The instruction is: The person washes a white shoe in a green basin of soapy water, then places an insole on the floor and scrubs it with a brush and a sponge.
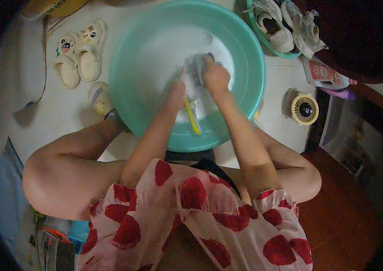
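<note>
Both hands are inside a large green plastic basin (188, 145), over cloudy, whitish water (164, 54). Between them is a blurred grey-and-white item (195, 69), possibly a shoe. My left hand (178, 88) grips its left side, thumb pointing up. On the right, my right hand (217, 76) is curled into a fist against the same item. A small dark tip (210, 54) shows just beyond that fist; what it belongs to is unclear. Below my left hand sticks out a slim yellow-and-white piece (193, 117), which may be a brush handle.
Cream clogs with charms (88, 62) stand on the tiles at left. At upper right, white shoes (274, 28) rest in a smaller green basin (288, 55). Near them lie a detergent bottle (325, 74) and a purple bottle (340, 94). A small round fan (304, 109) stands right of the basin.
</note>
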`<state>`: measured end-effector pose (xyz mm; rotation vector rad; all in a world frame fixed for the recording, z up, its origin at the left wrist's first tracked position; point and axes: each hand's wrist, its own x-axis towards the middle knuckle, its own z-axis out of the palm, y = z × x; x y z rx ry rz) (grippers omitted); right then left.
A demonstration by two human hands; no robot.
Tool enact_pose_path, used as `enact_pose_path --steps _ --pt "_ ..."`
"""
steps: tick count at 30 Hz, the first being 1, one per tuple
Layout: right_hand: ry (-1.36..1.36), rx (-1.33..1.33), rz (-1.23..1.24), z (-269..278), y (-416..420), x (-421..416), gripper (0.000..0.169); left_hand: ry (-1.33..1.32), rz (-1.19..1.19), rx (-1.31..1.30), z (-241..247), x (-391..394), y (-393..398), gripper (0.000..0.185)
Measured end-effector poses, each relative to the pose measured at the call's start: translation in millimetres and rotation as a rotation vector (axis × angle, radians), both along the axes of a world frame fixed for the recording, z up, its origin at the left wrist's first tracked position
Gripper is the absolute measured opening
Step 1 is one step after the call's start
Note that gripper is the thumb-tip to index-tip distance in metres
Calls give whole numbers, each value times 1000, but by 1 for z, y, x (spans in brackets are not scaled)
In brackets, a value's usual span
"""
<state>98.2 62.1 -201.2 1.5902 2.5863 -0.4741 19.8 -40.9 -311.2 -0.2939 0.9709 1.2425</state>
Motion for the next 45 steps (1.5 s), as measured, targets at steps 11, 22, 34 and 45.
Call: enact_pose_path --steps 11,22,34,45 --pt "291 -940 -300 33 25 60 70 608 -600 193 50 -16 11 60" --pt "568 -1021 -414 48 -15 37 44 1111 -260 78 96 -25 22 43" --pt "837 -866 -602 52 -1 24 17 439 -211 -226 121 6 -18 66" --pt "666 -877 -363 68 -8 44 20 -177 312 253 126 -33 12 54"
